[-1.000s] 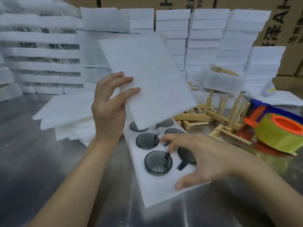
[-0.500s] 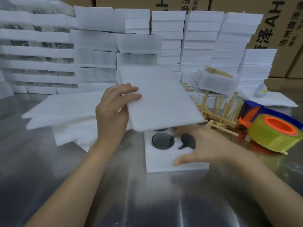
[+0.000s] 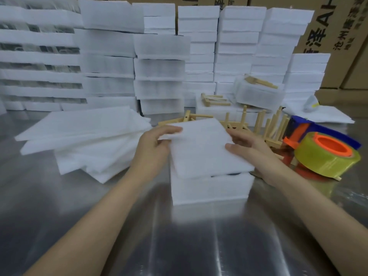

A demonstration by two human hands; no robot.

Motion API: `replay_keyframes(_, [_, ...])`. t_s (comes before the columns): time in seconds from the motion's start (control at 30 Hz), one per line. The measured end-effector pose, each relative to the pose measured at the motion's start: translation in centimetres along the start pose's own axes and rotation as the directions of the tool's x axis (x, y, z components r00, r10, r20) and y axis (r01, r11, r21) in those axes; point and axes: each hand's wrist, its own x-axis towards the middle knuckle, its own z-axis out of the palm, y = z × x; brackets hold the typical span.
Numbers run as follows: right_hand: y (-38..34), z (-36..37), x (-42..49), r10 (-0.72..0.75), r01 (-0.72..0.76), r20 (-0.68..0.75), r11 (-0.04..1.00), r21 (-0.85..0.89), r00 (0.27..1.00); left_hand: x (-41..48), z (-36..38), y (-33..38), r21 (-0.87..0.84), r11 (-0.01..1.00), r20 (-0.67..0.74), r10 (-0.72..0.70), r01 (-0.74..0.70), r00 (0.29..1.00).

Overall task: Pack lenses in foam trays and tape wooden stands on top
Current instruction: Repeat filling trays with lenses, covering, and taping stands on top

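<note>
A white foam sheet (image 3: 201, 148) lies slightly skewed on top of the thick white foam tray (image 3: 209, 188) in the middle of the metal table. The lenses in the tray are hidden under it. My left hand (image 3: 153, 150) grips the sheet's left edge, thumb on top. My right hand (image 3: 247, 146) holds the right edge, thumb on the upper face. Light wooden stands (image 3: 264, 126) lie in a pile just behind and to the right of the tray.
A loose heap of foam sheets (image 3: 85, 136) lies to the left. A tape dispenser with a yellowish roll (image 3: 326, 154) sits at the right. Tall stacks of foam trays (image 3: 159, 66) and cardboard boxes (image 3: 338, 36) fill the back.
The foam sheet came down from a raised tilt onto the tray, covering the lenses. My right hand left the lenses and took hold of the sheet's right edge.
</note>
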Motion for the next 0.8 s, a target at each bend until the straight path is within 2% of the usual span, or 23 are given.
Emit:
replay_keyframes(0.03, [0.0, 0.2, 0.0, 0.009, -0.008, 0.015, 1.0, -0.005, 1.0, 0.1, 0.5, 0.0, -0.092, 0.989, -0.013, -0.116, 0.114, 0.993])
replay_keyframes(0.07, [0.0, 0.3, 0.0, 0.024, -0.023, 0.037, 0.999, -0.028, 0.999, 0.1, 0.8, 0.2, -0.229, 0.941, 0.049, -0.243, 0.248, 0.969])
replay_keyframes(0.13, [0.0, 0.5, -0.1, 0.068, -0.061, 0.072, 0.994, -0.091, 0.995, -0.3, 1.5, 0.5, -0.424, 0.754, 0.232, -0.445, 0.502, 0.865])
replay_keyframes(0.17, [0.0, 0.6, -0.2, 0.084, -0.077, 0.079, 0.992, -0.098, 0.993, -0.5, 1.6, 0.5, -0.452, 0.705, 0.268, -0.478, 0.547, 0.837])
replay_keyframes(0.33, [-0.2, 0.9, -0.3, 0.094, -0.09, 0.096, 0.995, -0.05, 0.991, -0.7, 1.5, 0.1, -0.463, 0.721, 0.267, -0.441, 0.516, 0.857])
replay_keyframes(0.47, [0.1, 0.5, 0.0, 0.111, -0.102, 0.159, 0.993, -0.059, 0.981, -0.7, 1.1, 0.3, -0.507, 0.687, 0.319, -0.411, 0.52, 0.854])
replay_keyframes(0.6, [0.3, 0.1, 0.1, 0.126, -0.117, 0.179, 0.991, -0.064, 0.976, -1.1, 1.6, 0.7, -0.536, 0.643, 0.317, -0.447, 0.547, 0.836])
replay_keyframes(0.8, [0.6, 0.0, 0.3, 0.129, -0.123, 0.213, 0.992, -0.043, 0.969, -1.1, 1.7, 0.9, -0.502, 0.677, 0.307, -0.443, 0.539, 0.842])
